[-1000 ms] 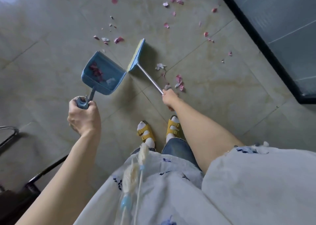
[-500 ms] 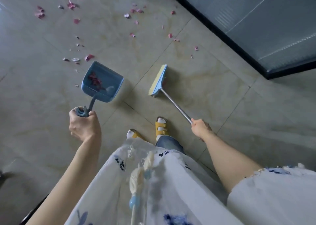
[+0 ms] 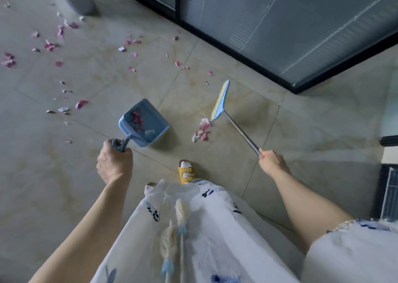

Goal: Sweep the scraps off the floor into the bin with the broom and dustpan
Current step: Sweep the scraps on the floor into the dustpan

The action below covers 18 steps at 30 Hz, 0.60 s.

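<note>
My left hand (image 3: 115,164) grips the dustpan (image 3: 143,122) handle, my right hand (image 3: 271,161) grips the broom (image 3: 221,100) pole, scraps (image 3: 202,130) piled between dustpan and broom head.

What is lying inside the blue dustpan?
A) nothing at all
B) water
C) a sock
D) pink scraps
D: pink scraps lie in the blue dustpan, which the left hand holds by its handle.
</note>
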Available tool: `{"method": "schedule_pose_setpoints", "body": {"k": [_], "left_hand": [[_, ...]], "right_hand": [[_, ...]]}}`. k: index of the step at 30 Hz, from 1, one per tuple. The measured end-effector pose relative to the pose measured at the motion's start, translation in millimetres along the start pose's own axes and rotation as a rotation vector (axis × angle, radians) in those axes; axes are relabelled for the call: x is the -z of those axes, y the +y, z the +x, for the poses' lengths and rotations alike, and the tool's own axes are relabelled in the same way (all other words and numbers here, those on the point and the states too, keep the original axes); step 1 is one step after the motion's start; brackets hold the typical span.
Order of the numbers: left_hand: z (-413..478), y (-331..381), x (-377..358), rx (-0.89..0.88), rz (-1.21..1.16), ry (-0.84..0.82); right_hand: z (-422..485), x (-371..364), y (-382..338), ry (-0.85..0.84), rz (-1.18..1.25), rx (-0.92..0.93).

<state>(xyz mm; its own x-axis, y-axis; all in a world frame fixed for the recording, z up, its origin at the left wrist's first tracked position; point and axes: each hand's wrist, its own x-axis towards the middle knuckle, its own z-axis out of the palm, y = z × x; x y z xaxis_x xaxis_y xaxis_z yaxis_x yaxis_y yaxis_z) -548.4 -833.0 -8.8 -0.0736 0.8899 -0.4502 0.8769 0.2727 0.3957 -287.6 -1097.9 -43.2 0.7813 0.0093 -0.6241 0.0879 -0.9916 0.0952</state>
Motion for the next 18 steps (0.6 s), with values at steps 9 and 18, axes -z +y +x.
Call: {"method": "schedule_pose_setpoints", "body": {"k": [9, 18], "left_hand": [[-6.9, 6.9, -9.4, -0.237, 0.185, -0.047], [-11.7, 5.2, -11.2, -0.257, 0.192, -0.027]], "right_hand": [[35.8, 15.4, -36.2, -0.115, 0.022, -0.029], [-7.1, -43.1, -60.9, -0.320, 0.404, -0.039]]}}
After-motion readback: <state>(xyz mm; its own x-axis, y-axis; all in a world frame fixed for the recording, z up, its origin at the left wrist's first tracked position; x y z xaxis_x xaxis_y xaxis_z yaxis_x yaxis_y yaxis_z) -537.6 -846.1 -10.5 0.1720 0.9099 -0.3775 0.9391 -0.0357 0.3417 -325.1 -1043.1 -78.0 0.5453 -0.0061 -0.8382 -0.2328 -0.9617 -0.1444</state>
